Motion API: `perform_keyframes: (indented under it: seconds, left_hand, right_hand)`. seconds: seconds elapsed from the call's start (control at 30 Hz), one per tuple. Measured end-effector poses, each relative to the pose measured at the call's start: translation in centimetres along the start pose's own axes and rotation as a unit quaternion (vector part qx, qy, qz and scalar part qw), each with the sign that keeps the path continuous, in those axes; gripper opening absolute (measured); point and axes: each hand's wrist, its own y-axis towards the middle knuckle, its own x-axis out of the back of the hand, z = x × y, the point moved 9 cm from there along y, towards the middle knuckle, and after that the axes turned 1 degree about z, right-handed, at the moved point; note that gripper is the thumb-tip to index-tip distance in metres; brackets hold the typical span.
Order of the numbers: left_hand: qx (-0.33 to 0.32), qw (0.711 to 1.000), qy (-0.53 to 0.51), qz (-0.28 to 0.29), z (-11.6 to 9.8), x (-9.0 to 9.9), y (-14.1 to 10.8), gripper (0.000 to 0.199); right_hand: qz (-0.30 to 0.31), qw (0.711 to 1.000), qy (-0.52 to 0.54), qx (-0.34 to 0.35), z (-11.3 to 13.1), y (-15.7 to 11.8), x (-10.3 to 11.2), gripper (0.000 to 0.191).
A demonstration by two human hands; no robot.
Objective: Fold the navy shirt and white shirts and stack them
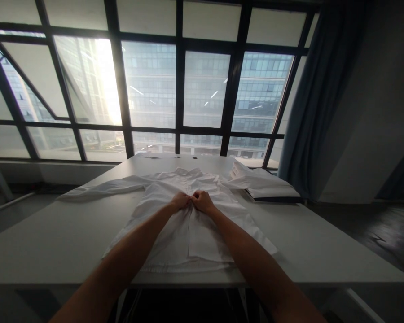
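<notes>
A white long-sleeved shirt [164, 237] lies face up on the white table, its collar toward the window and its hem near the front edge. One sleeve stretches out to the left; the other reaches right, toward a folded pile. My left hand [181, 200] and my right hand [202, 201] meet at the middle of the shirt's front opening. Both are closed, pinching the fabric along the placket, which is lifted slightly there. Any button between the fingertips is hidden. Below the hands the front edges hang slightly apart.
Folded white garments [265, 181] are stacked at the right on a dark flat item [276, 199]. The white table [63, 242] extends to a wide window with dark frames [180, 89]. A blue curtain [314, 103] hangs at the right.
</notes>
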Motion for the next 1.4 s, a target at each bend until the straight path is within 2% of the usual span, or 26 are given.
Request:
perform_keyframes:
  seconds: [0.17, 0.4, 0.53, 0.63, 0.8, 0.9, 0.97, 1.03, 1.1, 1.17, 1.23, 1.27, 1.33, 1.4]
  left_hand:
    - [-0.031, 0.998, 0.044, 0.016, -0.5, -0.1, -0.1, 0.035]
    - [0.024, 0.996, 0.071, 0.036, 0.0, 0.1, -0.8, 0.037]
    - [0.062, 0.996, 0.054, 0.035, 0.7, 0.1, -0.5, 0.038]
    - [0.063, 0.997, 0.032, 0.019, 0.7, 0.1, -0.3, 0.039]
    - [0.005, 1.0, 0.025, 0.003, -0.7, 0.1, -0.4, 0.031]
    - [-0.079, 0.993, 0.086, -0.022, -2.7, 0.8, -0.9, 0.022]
    - [-0.141, 0.97, 0.187, -0.061, -4.1, 1.4, -1.6, 0.017]
    - [-0.166, 0.941, 0.28, -0.094, -4.8, 1.9, -2.2, 0.018]
    - [-0.184, 0.922, 0.324, -0.105, -4.9, 2.1, -2.6, 0.026]
    - [-0.229, 0.906, 0.349, -0.079, -4.8, 1.4, -2.9, 0.036]
    - [-0.24, 0.896, 0.373, -0.006, -3.9, 0.1, -2.9, 0.044]
    - [-0.225, 0.893, 0.387, 0.039, -3.0, -0.5, -2.9, 0.047]
    - [-0.184, 0.883, 0.416, 0.115, -1.4, -1.2, -3.1, 0.054]
    - [-0.166, 0.868, 0.44, 0.158, -0.7, -1.3, -3.8, 0.064]
  right_hand:
    - [0.021, 0.997, -0.068, 0.011, 0.5, -0.3, 0.1, 0.015]
    - [0.072, 0.975, -0.191, 0.086, 2.6, -1.2, -0.1, 0.015]
    - [0.056, 0.976, -0.19, 0.089, 2.9, -1.3, 0.0, 0.012]
    - [0.027, 0.986, -0.146, 0.071, 2.4, -1.0, 0.3, 0.012]
    - [0.016, 1.0, -0.014, 0.002, -0.4, 0.2, 0.2, 0.02]
    - [0.046, 0.997, 0.056, -0.023, -1.7, 0.7, -0.5, 0.027]
    - [0.065, 0.995, 0.06, -0.044, -2.2, 0.8, -0.9, 0.03]
    - [0.078, 0.995, 0.041, -0.054, -2.3, 0.7, -1.0, 0.031]
    - [0.063, 0.997, 0.007, -0.039, -1.9, 0.6, -0.4, 0.024]
    - [0.026, 0.998, -0.053, -0.01, -1.3, 0.3, 0.8, 0.016]
    - [0.039, 0.991, -0.13, 0.002, -1.1, -0.2, 1.0, 0.031]
    - [0.07, 0.984, -0.162, -0.005, -1.4, -0.6, 0.7, 0.04]
    - [0.172, 0.965, -0.197, -0.037, -2.6, -1.7, -0.3, 0.056]
    - [0.262, 0.942, -0.203, -0.055, -3.4, -3.0, -1.0, 0.068]
